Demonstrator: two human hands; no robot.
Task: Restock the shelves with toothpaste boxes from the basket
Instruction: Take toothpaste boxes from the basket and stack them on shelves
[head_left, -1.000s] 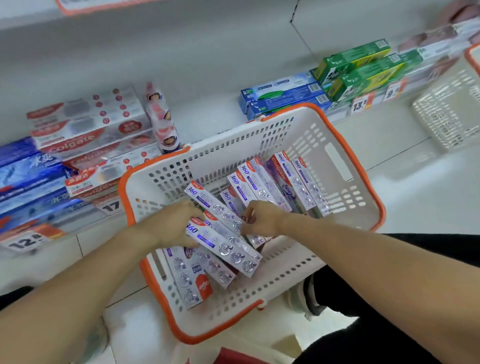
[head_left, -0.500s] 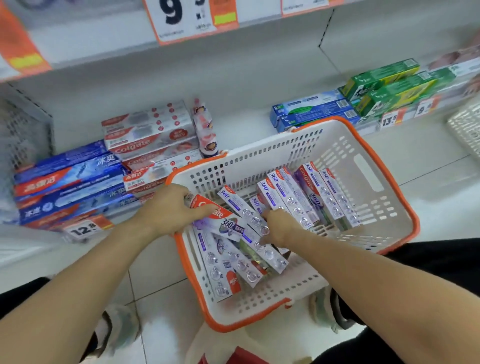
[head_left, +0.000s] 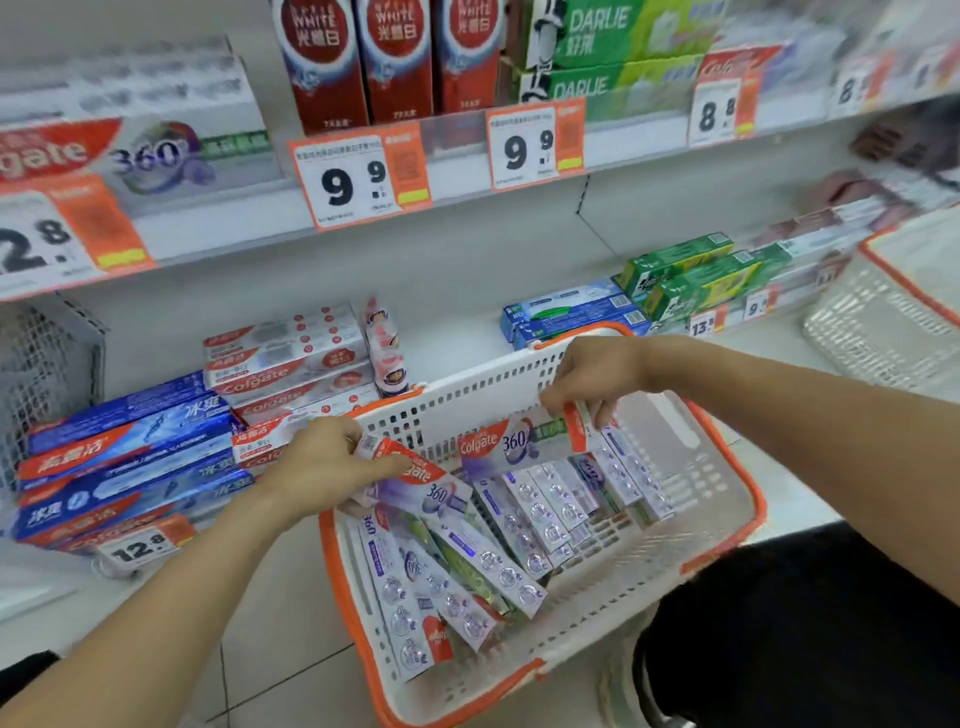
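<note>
A white basket with an orange rim (head_left: 727, 545) stands on the floor before the shelves, holding several purple Colgate 360 toothpaste boxes (head_left: 524, 519). My left hand (head_left: 322, 467) grips one such box (head_left: 421, 483) at the basket's near-left edge. My right hand (head_left: 592, 374) holds another Colgate 360 box (head_left: 509, 441) lifted above the basket's far side. The upper shelf (head_left: 218, 223) at left carries a matching Colgate 360 box (head_left: 130, 150) behind a 12.8 price tag.
The lower shelf holds blue boxes (head_left: 124, 457), red-white Colgate boxes (head_left: 285, 358), blue-green boxes (head_left: 571, 312) and green boxes (head_left: 691, 270). Red boxes (head_left: 363, 57) and green Darlie boxes (head_left: 613, 47) stand on the upper shelf. A second white basket (head_left: 883, 322) sits at right.
Both hands have lifted a box each out of the basket; the right hand rose toward the basket's far rim. The view tilted up, showing the upper shelf.
</note>
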